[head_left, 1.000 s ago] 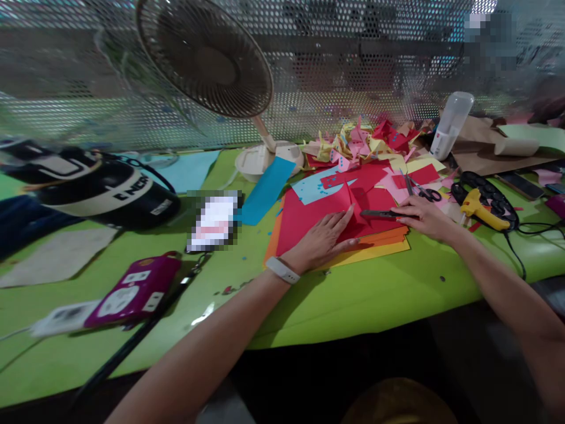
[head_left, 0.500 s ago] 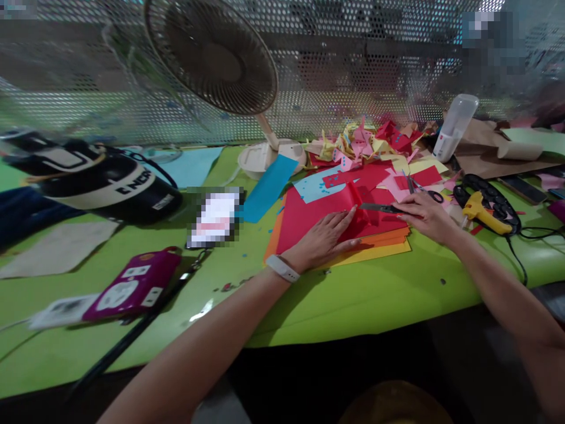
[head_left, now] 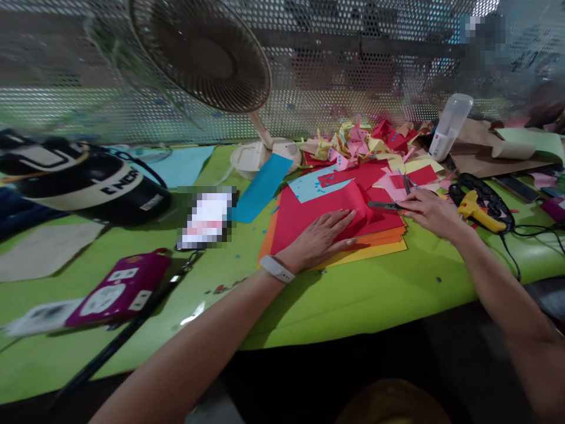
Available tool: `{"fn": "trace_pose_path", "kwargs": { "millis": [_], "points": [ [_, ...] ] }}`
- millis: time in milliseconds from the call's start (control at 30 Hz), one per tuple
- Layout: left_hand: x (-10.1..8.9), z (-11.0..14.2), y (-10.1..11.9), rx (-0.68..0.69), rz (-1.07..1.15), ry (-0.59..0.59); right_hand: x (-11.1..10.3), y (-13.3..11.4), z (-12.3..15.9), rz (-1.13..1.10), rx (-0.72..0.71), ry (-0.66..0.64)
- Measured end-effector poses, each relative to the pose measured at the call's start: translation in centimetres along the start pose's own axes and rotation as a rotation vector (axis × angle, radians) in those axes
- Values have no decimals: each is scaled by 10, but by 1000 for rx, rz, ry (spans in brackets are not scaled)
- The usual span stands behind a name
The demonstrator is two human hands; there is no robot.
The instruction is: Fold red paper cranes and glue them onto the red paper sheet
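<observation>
Left fingers [head_left: 345, 222] on bright red, curled paper [head_left: 360, 201]

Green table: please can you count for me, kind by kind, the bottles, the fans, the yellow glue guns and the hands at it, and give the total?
Bottles: 2, the black bottle and the clear-topped bottle
Fan: 1
Yellow glue gun: 1
Hands: 2, left hand and right hand
Total: 6

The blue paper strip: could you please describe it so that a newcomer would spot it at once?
Find the fan on the green table, then its pale base. The blue paper strip slants forward from there, a deeper blue than the speckled light-blue sheet to its right.
</observation>
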State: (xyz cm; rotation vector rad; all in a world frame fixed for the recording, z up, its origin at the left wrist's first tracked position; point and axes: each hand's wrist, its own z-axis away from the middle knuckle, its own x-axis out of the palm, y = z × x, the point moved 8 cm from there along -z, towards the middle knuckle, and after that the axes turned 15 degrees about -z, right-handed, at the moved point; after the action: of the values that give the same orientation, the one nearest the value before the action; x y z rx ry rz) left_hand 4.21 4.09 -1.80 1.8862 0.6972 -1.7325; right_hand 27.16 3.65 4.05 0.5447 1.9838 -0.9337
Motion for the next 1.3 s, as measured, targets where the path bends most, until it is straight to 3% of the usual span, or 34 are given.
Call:
{"fn": "trace_pose_path", "kwargs": {
  "millis": [233,467,867,1300],
  "points": [
    [1,0,1,44,-3,-5,4,19,3,-40,63,-96],
    [3,0,1,56,-45,-23,21,24,-4,-112,84,-171],
    [4,1,0,76,0,-21,28,33,-4,-233,92,-190],
    [-4,0,9,87,-57,-35,23,23,-6,-205,72,-148]
  ]
}}
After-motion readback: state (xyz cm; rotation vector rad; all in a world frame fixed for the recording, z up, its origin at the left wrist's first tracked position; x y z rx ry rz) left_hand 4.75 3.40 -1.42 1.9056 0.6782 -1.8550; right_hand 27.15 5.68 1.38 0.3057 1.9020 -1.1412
